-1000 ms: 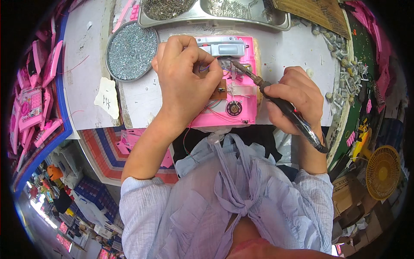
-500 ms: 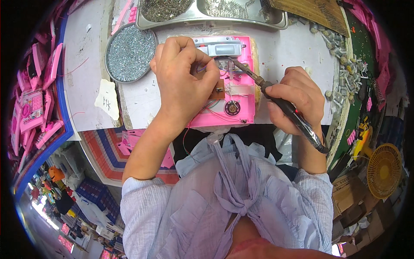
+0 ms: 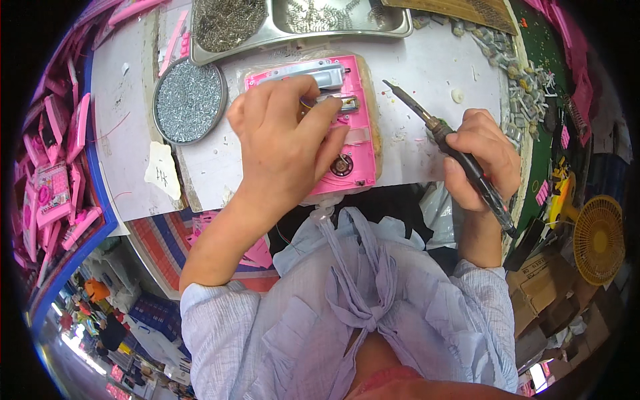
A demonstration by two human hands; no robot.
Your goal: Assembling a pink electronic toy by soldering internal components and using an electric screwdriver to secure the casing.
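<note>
A pink plastic toy casing [image 3: 365, 150] lies open on the table, with a small round speaker [image 3: 342, 165], a grey plastic part [image 3: 330, 78] and a small metal motor [image 3: 349, 103] inside. Over its left half is my left hand [image 3: 283, 137], fingers bent and spread, thumb apart from the forefinger; the forefinger's tip is at the motor. The hand hides the wires and board beneath. To the right of the casing, my right hand [image 3: 483, 160] is closed around the black handle of a soldering iron [image 3: 460, 150]. Its tip points up and left, clear of the casing.
Left of the casing stands a round dish [image 3: 190, 100] of small metal pins. A steel tray [image 3: 280, 37] with springs is at the back. Several small motors [image 3: 513, 80] lie along the right edge. Pink casings [image 3: 57, 187] are heaped at far left; a yellow fan [image 3: 599, 240] is at right.
My right hand has drawn the soldering iron away from the casing to the right. My left thumb and forefinger have parted. The whole view has shifted slightly.
</note>
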